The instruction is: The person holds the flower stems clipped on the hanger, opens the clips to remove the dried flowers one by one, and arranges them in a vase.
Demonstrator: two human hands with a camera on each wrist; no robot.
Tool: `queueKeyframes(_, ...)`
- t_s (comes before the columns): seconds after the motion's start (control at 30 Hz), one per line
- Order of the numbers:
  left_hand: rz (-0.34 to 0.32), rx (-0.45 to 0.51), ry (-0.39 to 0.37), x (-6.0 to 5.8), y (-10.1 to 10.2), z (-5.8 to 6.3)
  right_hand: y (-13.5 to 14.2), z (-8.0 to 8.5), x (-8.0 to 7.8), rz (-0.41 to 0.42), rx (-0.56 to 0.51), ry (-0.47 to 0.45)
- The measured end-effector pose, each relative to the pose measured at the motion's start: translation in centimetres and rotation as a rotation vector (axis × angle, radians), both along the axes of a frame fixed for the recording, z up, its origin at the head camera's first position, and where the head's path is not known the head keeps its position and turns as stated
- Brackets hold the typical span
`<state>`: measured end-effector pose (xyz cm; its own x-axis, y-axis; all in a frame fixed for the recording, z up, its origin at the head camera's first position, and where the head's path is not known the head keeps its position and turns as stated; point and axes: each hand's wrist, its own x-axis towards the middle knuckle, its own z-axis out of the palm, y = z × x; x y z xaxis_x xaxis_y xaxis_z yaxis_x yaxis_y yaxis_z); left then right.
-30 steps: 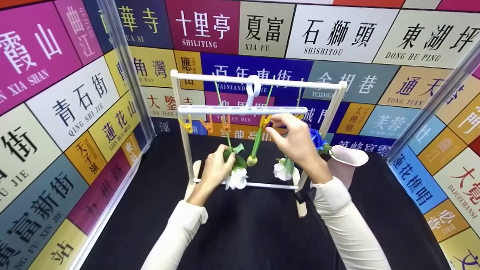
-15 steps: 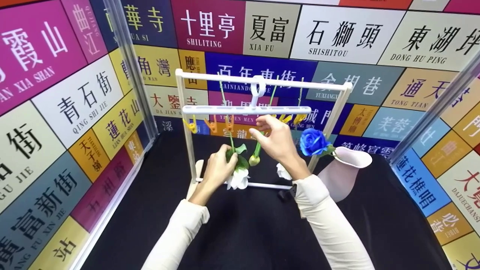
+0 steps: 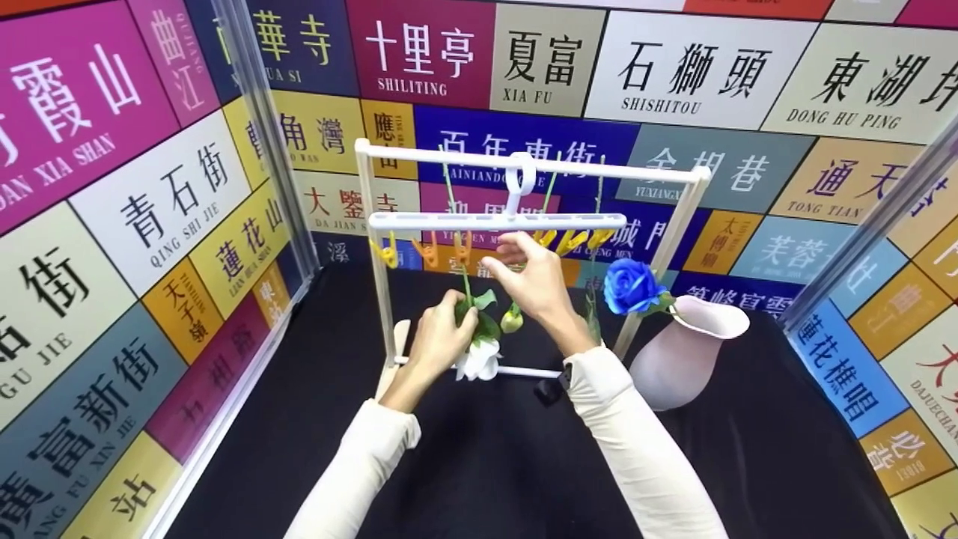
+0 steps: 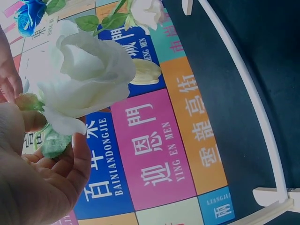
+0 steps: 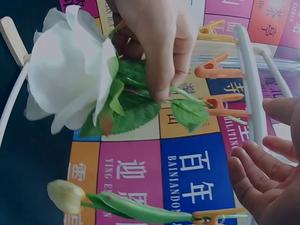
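Observation:
My left hand [image 3: 441, 329] pinches the leafy stem of a white rose [image 3: 479, 361], which hangs head down. In the right wrist view, the stem runs up into an orange clothespin [image 5: 228, 104] on the white clip hanger [image 3: 441, 221]. My right hand [image 3: 533, 283] is just below the hanger bar, beside that clothespin, its fingers loosely bent with nothing between them. A yellowish tulip bud [image 3: 512, 320] hangs head down from a clothespin close by the right hand. Another white rose [image 4: 147, 13] shows in the left wrist view; in the head view the right arm hides it.
The hanger hooks over a wooden rack's white top rail [image 3: 449, 156]. A blue rose [image 3: 632, 287] leans out of a pale pink vase [image 3: 681, 367] at the right. More yellow clothespins [image 3: 572, 241] line the hanger's right half. Black cloth [image 3: 479, 464] covers the table.
My right hand has moved left along the hanger, away from the yellow clothespins towards the white rose's stem. My left hand keeps its pinch on that stem.

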<state>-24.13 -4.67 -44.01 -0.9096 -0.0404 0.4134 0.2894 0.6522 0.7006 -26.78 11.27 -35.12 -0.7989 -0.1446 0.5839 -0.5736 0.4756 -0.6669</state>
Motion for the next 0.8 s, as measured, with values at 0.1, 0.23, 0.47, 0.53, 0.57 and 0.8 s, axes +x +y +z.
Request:
queueKeyframes(0.1,0.001,-0.006,-0.003,0.0,0.0,0.0,-0.5,-0.3,-0.3,0.002,-0.023,-0.036)
queueKeyframes(0.23,0.006,-0.016,-0.001,0.1,-0.1,0.1,-1.2,-0.7,-0.7,-0.001,-0.047,-0.083)
queueKeyframes(0.47,0.000,-0.022,0.004,0.1,-0.1,0.0,-2.1,-1.4,-1.6,-0.029,-0.092,-0.148)
queueKeyframes(0.53,0.000,-0.026,0.007,0.0,-0.1,0.0,-2.4,-1.5,-1.9,-0.037,-0.115,-0.154)
queueKeyframes(0.57,0.000,-0.029,0.010,0.0,-0.1,-0.1,-2.5,-1.6,-2.0,-0.035,-0.129,-0.156)
queueKeyframes(0.8,-0.013,-0.044,0.006,0.0,-0.3,-0.1,-3.7,-1.9,-2.6,0.001,-0.231,-0.178)
